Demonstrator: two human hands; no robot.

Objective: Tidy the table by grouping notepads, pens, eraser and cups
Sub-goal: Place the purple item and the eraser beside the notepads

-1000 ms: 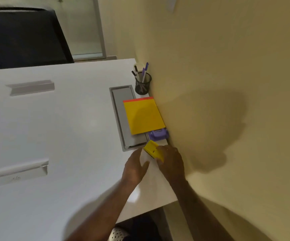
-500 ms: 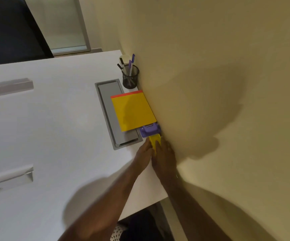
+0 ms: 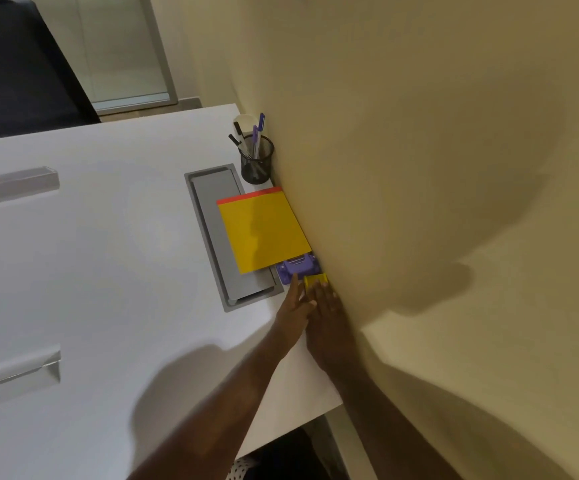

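Both hands are down at the far right edge of the white worktop [image 3: 90, 271], right up against the cream wall [image 3: 419, 168]. Between them sits a small yellow block [image 3: 313, 280], probably the eraser, though it is too small to be sure. The left hand [image 3: 295, 308] lies along its left side with fingers stretched out straight, the fingertips reaching the purple object [image 3: 298, 268] just beyond. The right hand [image 3: 328, 306] lies flat on the near end of the block, fingers extended and resting on it rather than wrapped round it. So neither hand's grip is closed: both are open and only touching.

The yellow block touches the purple object, which in turn sits at the near edge of the yellow notepad [image 3: 264, 233] with its red top strip. The notepad lies partly over the grey cable tray [image 3: 212, 216] set into the worktop. Beyond the notepad, close to the wall, stands a black mesh pen holder [image 3: 257, 164] with several pens [image 3: 255, 140] upright in it, and a pale cup [image 3: 244, 120] just behind.
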